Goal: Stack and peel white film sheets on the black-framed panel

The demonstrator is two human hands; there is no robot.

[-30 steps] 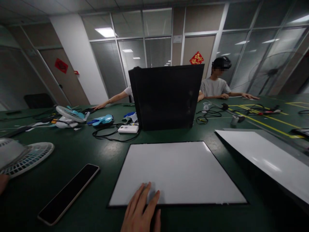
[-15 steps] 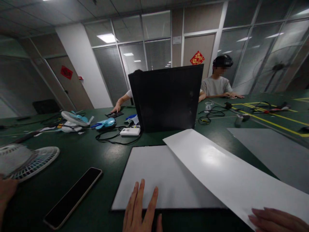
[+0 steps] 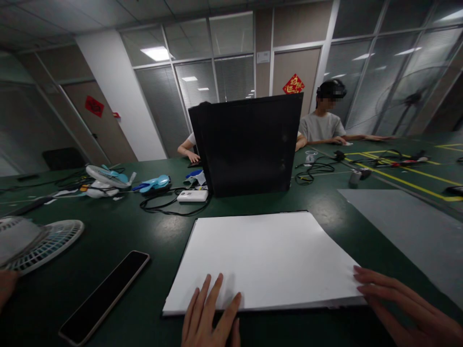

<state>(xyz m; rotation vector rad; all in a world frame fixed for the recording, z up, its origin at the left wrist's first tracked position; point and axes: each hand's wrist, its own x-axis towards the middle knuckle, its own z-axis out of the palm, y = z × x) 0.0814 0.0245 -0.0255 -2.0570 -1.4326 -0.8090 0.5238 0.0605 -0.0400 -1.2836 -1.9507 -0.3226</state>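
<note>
Your left hand (image 3: pixel 211 313) lies flat, fingers spread, on the near edge of the white sheet (image 3: pixel 264 258), while your right hand (image 3: pixel 401 308) rests open at its near right corner, fingertips (image 3: pixel 361 282) touching the edge; neither hand grips anything. To do this step well, keep the left palm pressing lightly as an anchor and let the right fingertips nudge the corner until the sheet's edges sit flush with the dark border (image 3: pixel 275 308) showing beneath it. Press from the middle outward, so the sheet does not buckle or slide off square.

The sheet is large, plain white, matte and rectangular, lying flat on the dark green desk (image 3: pixel 144 236) directly in front of you. It looks thin and slightly raised at the near edge; whether it lies on a stack or a single board cannot be told. A black upright panel (image 3: pixel 249 144) stands just beyond it, a phone (image 3: pixel 104 296) lies to its left, and a grey sheet (image 3: pixel 408 226) lies apart to the right.
</note>
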